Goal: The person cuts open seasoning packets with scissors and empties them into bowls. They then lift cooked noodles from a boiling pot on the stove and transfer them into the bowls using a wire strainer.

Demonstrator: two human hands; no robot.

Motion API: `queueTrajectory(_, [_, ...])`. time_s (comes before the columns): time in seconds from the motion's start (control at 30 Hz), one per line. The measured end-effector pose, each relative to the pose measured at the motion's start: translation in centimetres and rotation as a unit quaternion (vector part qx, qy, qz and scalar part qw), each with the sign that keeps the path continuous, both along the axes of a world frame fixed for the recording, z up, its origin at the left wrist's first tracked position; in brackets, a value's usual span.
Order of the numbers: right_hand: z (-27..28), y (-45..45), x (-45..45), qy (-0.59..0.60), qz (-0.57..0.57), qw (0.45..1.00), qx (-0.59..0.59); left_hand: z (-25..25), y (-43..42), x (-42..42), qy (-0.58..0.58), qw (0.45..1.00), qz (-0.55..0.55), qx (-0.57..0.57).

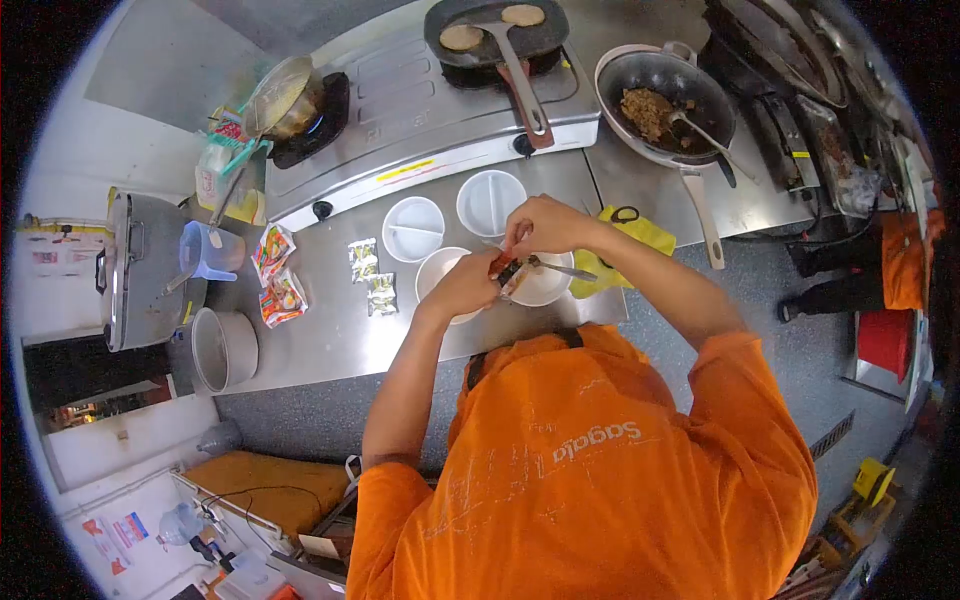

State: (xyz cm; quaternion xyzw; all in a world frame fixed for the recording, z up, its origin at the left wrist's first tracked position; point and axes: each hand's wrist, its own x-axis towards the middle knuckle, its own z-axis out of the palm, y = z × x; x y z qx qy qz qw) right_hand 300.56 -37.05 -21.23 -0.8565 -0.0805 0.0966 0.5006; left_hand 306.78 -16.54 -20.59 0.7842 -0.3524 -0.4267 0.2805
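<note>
My left hand [463, 287] is closed on a small dark and reddish sachet [513, 274] above two white bowls. The fingers of my right hand [548, 224] pinch at the sachet's upper end. Under my left hand, one white bowl [432, 268] is partly covered. Below the sachet and my right wrist stands the other bowl [546, 288], with a metal spoon [568, 269] across it. Behind them are two divided white dishes, a left one [413, 229] and a right one [490, 203]. What the bowls contain is hard to make out.
A stove [400, 125] carries a pan [450, 18] with two round patties and a pot [283, 97] over a flame. At right is a wok [665, 105] of browned food; a yellow cloth [640, 236] lies nearer. Left are noodle packets [283, 297], small sachets [382, 295] and a blue jug [215, 250].
</note>
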Motion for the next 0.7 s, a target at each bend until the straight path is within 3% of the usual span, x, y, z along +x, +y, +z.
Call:
queueTrajectory(0.1, [-1.5,-0.2,-0.5,0.025,-0.015,0.999,0.031,1.2,-1.2,0.1,-0.066,0.992,-0.087,0.059])
queueTrajectory(0.2, [-2.1,-0.4,-0.7,0.028,-0.015,0.999,0.025,-0.7,-1.7,0.1,-0.079,0.99,-0.083,0.08])
queueTrajectory(0.3, [-3.2,-0.7,-0.5,0.014,-0.018,1.0,0.012,-2.9,-1.4,0.3,-0.142,0.983,-0.11,0.039])
queueTrajectory(0.53, [-4.7,-1.0,-0.6,-0.006,-0.009,1.0,-0.025,-4.3,-1.8,-0.3,-0.144,0.98,-0.126,0.056])
queueTrajectory(0.7, [-4.1,-1.1,-0.8,-0.003,-0.013,1.0,-0.024,-4.6,-2.1,-1.1,-0.174,0.981,-0.076,0.03])
